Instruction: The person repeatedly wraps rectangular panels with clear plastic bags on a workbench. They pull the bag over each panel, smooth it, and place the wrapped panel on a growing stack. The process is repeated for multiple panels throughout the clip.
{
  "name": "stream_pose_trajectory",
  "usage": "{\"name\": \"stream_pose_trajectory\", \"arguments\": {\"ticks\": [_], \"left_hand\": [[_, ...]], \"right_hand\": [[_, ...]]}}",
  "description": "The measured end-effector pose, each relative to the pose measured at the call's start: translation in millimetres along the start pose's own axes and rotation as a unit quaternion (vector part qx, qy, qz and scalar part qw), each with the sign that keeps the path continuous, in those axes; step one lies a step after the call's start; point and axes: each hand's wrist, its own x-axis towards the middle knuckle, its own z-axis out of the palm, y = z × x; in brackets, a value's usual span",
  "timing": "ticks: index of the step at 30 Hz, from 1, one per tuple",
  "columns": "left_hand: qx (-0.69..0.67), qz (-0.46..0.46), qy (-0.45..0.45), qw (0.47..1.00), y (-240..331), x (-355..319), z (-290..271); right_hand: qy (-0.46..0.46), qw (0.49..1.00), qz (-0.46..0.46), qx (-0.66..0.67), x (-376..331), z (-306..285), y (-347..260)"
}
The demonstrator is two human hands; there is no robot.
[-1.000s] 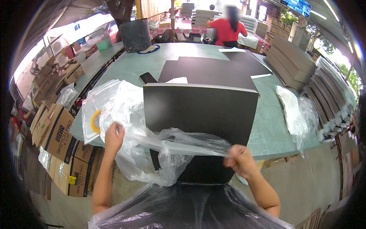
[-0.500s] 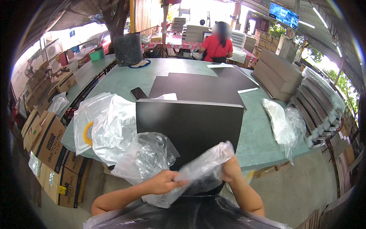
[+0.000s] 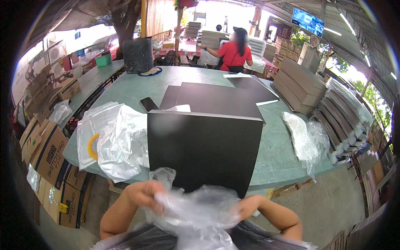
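Note:
Close to my body, a clear plastic bag [image 3: 200, 210] is stretched between my two hands and blurred by motion. My left hand [image 3: 148, 196] grips its left part, fingers curled into the film. At its other side my right hand [image 3: 246, 207] is closed on the plastic, its fingers partly hidden. Just beyond the bag, a large flat black board [image 3: 202, 150] stands upright on edge at the table's near side, its pale top edge showing. Neither hand touches the board.
Left on the green table [image 3: 275, 154] lie plastic bags [image 3: 121, 141], a yellow tape roll [image 3: 92, 146] and a phone [image 3: 147, 104]. Black boards [image 3: 216, 98] lie behind. Crumpled plastic [image 3: 296, 131] and stacked boards [image 3: 298, 85] are right. A person in red [image 3: 234, 54] stands beyond.
The bag has come down and nearer my body, spreading between my hands. My left hand moved left, my right hand lower. The person in red has stretched an arm out leftward.

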Motion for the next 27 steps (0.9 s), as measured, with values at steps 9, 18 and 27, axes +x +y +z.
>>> {"name": "stream_pose_trajectory", "arguments": {"ticks": [9, 18, 27], "left_hand": [[0.695, -0.329, 0.078, 0.635, -46.8, -11.3, 2.1], [0.628, -0.302, -0.035, 0.716, -36.2, 28.5, 17.6], [0.553, -0.309, -0.181, 0.753, -21.5, 44.9, 48.6]], "right_hand": [[0.377, 0.556, 0.433, -0.601, -56.2, 4.1, -26.1], [0.280, 0.518, 0.504, -0.632, -102.2, -34.1, -1.2], [0.250, 0.399, 0.581, -0.663, -77.8, -32.9, -19.7]]}}
